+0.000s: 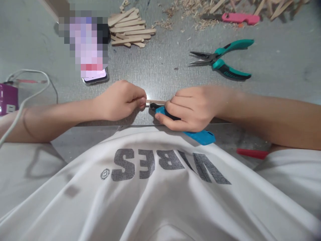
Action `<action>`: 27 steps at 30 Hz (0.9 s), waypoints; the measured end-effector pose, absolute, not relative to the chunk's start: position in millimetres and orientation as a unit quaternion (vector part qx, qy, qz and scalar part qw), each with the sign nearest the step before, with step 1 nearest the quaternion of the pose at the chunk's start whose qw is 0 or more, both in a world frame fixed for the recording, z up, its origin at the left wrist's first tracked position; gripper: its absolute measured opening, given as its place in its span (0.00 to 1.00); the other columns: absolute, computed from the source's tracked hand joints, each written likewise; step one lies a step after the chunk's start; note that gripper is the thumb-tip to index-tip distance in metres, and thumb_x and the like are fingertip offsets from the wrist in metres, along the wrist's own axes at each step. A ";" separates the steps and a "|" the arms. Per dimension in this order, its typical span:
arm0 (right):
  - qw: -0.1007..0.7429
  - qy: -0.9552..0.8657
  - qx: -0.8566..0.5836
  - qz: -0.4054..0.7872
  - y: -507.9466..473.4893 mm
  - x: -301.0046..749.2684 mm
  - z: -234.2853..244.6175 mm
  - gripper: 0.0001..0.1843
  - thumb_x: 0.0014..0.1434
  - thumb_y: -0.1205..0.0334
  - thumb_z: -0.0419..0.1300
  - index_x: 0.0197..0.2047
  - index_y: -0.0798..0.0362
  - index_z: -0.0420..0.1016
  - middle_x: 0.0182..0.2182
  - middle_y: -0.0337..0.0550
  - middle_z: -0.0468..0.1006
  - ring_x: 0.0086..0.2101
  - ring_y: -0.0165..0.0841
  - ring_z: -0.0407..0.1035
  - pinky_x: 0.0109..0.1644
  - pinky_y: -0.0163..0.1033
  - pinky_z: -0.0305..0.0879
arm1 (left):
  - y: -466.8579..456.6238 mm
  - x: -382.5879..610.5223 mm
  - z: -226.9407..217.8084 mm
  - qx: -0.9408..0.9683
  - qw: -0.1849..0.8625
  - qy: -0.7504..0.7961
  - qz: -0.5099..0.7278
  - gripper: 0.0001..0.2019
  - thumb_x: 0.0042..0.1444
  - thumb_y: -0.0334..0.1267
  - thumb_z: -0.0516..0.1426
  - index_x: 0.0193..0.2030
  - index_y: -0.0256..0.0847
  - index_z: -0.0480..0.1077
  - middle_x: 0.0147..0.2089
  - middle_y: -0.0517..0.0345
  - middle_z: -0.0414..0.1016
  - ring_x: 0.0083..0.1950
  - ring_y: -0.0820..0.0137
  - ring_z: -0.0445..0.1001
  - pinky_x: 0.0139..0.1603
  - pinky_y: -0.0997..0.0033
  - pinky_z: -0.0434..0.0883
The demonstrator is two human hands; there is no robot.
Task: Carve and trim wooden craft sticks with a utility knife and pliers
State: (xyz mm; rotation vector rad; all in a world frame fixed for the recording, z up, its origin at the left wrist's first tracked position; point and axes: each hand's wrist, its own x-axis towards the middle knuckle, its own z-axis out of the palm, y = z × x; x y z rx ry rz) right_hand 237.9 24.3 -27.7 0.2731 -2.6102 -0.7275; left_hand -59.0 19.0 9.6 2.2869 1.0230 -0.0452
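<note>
Near the table's front edge, my left hand (125, 100) is closed, its fingertips pinching one end of a thin wooden stick (156, 101). The stick runs across to my right hand (192, 107), where its far end is hidden under the fingers. Wrapped in my right hand is a blue utility knife (200, 136) with a black front end. Its tip lies against or just beside the stick, close to my left fingertips; whether the blade touches the wood I cannot tell. The blue handle's rear sticks out below my right palm, past the table edge.
Teal-handled needle-nose pliers (220, 60) lie beyond my right hand. Farther back are a pink knife (240, 18), wood shavings (203, 23) and a pile of wooden sticks (132, 28). A phone (96, 77), partly blurred, a white cable (30, 92) and a purple box (8, 97) are at left.
</note>
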 end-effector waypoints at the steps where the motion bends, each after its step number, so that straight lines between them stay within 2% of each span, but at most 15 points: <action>1: 0.205 -0.935 0.104 -0.269 24.9 237.8 -26.3 0.05 0.84 0.66 0.64 0.59 0.54 0.80 0.33 0.34 0.77 0.29 0.29 0.65 0.35 0.38 0.65 | 20.5 -59.4 10.2 0.865 0.320 0.387 -0.016 0.20 0.75 0.38 0.52 0.41 0.39 0.85 0.35 0.55 0.87 0.39 0.66 0.81 0.49 0.66 0.70; 5: 0.213 -0.932 0.114 -0.269 25.4 236.4 -22.3 0.09 0.83 0.67 0.63 0.61 0.58 0.81 0.34 0.37 0.78 0.31 0.29 0.68 0.35 0.36 0.67 | 24.7 -60.4 11.4 0.859 0.334 0.388 -0.014 0.19 0.74 0.39 0.53 0.39 0.39 0.85 0.35 0.56 0.86 0.39 0.67 0.79 0.50 0.67 0.70; 20: 0.231 -0.931 0.113 -0.261 24.0 235.4 -22.7 0.10 0.82 0.68 0.65 0.61 0.57 0.85 0.36 0.38 0.77 0.33 0.30 0.68 0.36 0.37 0.65 | 37.9 -62.8 11.5 0.858 0.361 0.366 -0.022 0.18 0.74 0.38 0.55 0.36 0.39 0.83 0.28 0.58 0.78 0.34 0.68 0.73 0.43 0.65 0.67; 25: 0.241 -0.927 0.088 -0.273 23.0 236.0 -28.9 0.04 0.83 0.63 0.68 0.54 0.53 0.85 0.36 0.37 0.76 0.34 0.31 0.67 0.37 0.40 0.64 | 43.0 -64.9 10.3 0.849 0.403 0.341 0.005 0.17 0.72 0.34 0.54 0.32 0.40 0.78 0.27 0.62 0.74 0.33 0.72 0.66 0.42 0.64 0.65; 27: 0.211 -0.938 0.084 -0.263 23.5 238.5 -28.6 0.07 0.85 0.61 0.66 0.50 0.52 0.83 0.37 0.37 0.76 0.34 0.31 0.67 0.38 0.41 0.66 | 44.7 -65.8 11.0 0.845 0.414 0.338 0.008 0.17 0.73 0.34 0.54 0.32 0.41 0.77 0.25 0.64 0.72 0.32 0.74 0.62 0.39 0.64 0.62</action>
